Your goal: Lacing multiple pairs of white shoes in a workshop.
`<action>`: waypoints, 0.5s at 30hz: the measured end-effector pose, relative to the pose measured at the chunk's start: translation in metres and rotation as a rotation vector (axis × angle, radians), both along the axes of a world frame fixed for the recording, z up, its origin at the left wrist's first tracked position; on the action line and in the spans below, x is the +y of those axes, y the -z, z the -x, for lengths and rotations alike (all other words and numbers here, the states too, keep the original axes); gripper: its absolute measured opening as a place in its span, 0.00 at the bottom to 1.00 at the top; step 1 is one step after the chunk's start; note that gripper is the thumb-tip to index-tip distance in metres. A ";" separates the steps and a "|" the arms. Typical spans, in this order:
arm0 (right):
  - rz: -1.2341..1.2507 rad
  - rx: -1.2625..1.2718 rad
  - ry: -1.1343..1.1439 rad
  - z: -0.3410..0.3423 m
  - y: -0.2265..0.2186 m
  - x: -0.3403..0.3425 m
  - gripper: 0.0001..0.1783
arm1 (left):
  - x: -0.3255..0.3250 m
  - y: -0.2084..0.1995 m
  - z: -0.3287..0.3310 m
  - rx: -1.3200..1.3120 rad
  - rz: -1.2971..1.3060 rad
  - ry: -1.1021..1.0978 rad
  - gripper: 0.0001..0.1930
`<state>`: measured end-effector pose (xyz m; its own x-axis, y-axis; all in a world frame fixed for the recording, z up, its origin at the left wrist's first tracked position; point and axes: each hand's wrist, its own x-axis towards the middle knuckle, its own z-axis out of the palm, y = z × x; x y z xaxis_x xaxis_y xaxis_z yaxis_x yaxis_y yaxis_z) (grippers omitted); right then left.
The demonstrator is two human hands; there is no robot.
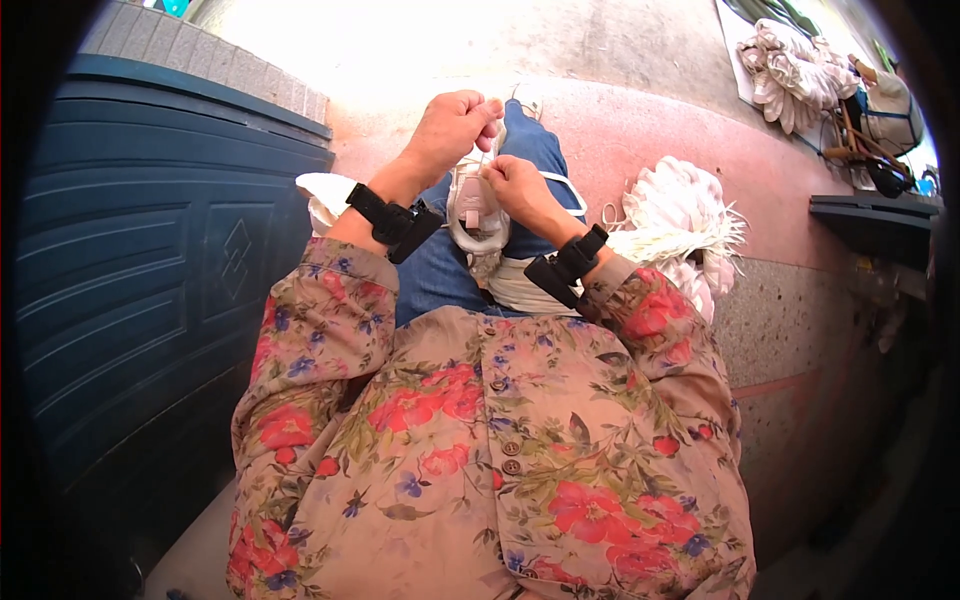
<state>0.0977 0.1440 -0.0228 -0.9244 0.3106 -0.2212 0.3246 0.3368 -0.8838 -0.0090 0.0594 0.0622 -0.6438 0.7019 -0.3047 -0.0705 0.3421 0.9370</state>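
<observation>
A white and pale pink shoe (478,212) rests on my lap between my blue-jeaned thighs, its heel end toward me. My left hand (455,132) is raised over its far end, fingers closed together; what they pinch is hidden. Lower and to the right, my right hand (523,192) is closed in a pinch at the shoe's side on a thin white shoelace. A loop of white lace (570,190) curves out beside that hand. Below the shoe, a thick bundle of white laces (530,288) lies across my lap.
White shoe pieces (672,200) are heaped at my right, with loose lace ends (700,240) fanned over them. Another white piece (328,192) lies by my left forearm. A dark blue panelled door (150,230) stands at left. More white pieces (795,70) lie far right, near a bag (890,115).
</observation>
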 end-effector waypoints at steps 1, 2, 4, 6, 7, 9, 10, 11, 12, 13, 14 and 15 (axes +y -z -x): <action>0.001 0.001 0.000 0.001 0.002 0.000 0.15 | 0.000 0.000 0.000 -0.001 0.009 0.019 0.12; 0.176 -0.028 0.025 0.003 0.005 -0.001 0.14 | 0.000 0.000 0.000 -0.001 0.019 0.036 0.12; 0.351 -0.056 0.043 0.005 0.005 -0.002 0.13 | -0.006 0.012 0.002 0.186 0.040 0.020 0.11; 0.427 -0.141 0.096 0.005 0.006 -0.003 0.10 | -0.015 0.019 0.004 0.373 0.061 0.007 0.12; 0.428 -0.140 0.098 0.005 0.009 -0.003 0.10 | -0.024 0.020 0.004 0.483 0.199 0.014 0.14; 0.373 -0.037 0.164 0.004 0.017 -0.006 0.13 | -0.041 0.027 0.001 0.594 0.342 0.016 0.17; 0.375 -0.037 0.158 0.005 0.014 -0.007 0.13 | -0.049 0.033 -0.003 0.503 0.338 0.014 0.18; 0.417 -0.047 0.159 0.005 0.011 -0.008 0.13 | -0.056 0.040 -0.006 0.412 0.332 0.011 0.20; 0.457 -0.055 0.162 0.005 0.009 -0.008 0.13 | -0.056 0.039 -0.012 0.332 0.293 0.026 0.21; 0.456 -0.055 0.161 0.006 0.012 -0.008 0.13 | -0.055 0.040 -0.015 0.332 0.292 0.024 0.21; 0.465 -0.044 0.167 0.006 0.016 -0.009 0.13 | -0.054 0.042 -0.017 0.307 0.266 0.001 0.21; 0.474 -0.035 0.171 0.006 0.016 -0.009 0.13 | -0.054 0.043 -0.018 0.281 0.239 -0.024 0.21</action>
